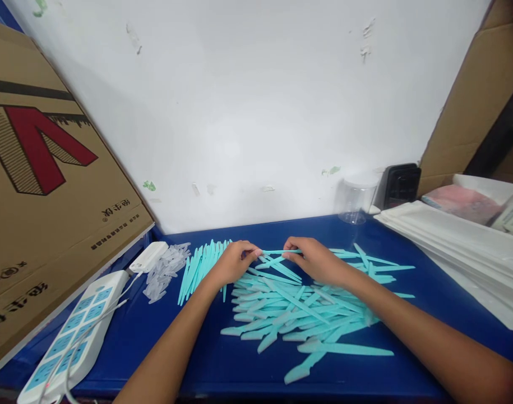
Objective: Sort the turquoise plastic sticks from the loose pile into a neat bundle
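Between my two hands stretches a thin turquoise eyebrow razor (pixel 275 252), held level above the table. My left hand (pixel 237 262) pinches its left end between thumb and fingertips. At the other end, the fingers of my right hand (pixel 313 259) are closed around the handle. Below them spreads a loose pile of similar razors (pixel 298 308), pointing in many directions, some with pale covers on the blade ends. Left of my left hand lies a neater row of turquoise razors (pixel 199 269). Farther left is a heap of small clear plastic caps (pixel 166 272).
A white power strip (pixel 77 331) with cables and a white adapter (pixel 149 256) lie at left, beside a large cardboard box (pixel 63 185). A clear lidded jar (pixel 357 199) stands against the wall. White foam sheets (pixel 453 241) are stacked at right.
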`<act>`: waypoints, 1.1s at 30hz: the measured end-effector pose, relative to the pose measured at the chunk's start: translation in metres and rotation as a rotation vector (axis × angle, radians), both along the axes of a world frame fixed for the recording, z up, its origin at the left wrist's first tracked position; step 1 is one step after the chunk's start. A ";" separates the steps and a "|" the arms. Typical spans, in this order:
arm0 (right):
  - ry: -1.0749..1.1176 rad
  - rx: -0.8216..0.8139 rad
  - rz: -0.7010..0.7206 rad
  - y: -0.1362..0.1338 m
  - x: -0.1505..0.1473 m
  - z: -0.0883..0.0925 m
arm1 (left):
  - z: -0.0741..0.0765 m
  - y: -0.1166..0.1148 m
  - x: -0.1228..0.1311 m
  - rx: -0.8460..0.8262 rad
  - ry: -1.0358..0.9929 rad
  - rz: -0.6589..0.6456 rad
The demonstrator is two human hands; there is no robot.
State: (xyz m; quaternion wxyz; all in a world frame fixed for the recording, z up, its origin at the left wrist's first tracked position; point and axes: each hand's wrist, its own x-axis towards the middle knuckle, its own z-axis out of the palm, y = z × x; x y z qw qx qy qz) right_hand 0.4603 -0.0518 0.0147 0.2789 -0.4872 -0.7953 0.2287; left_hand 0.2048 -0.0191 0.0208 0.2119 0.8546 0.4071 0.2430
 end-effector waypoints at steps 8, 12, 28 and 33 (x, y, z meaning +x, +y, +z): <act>0.150 -0.053 0.001 0.001 0.000 0.003 | 0.001 0.002 0.003 -0.096 -0.282 0.043; 0.169 -0.036 -0.120 0.008 0.006 -0.001 | -0.001 0.013 -0.006 -0.125 -0.453 0.165; 0.550 -0.178 -0.134 0.011 0.003 0.011 | 0.008 0.000 -0.001 -0.265 -0.407 -0.022; 0.560 -0.210 -0.167 0.015 0.008 0.007 | 0.010 -0.001 -0.002 -0.261 -0.330 -0.059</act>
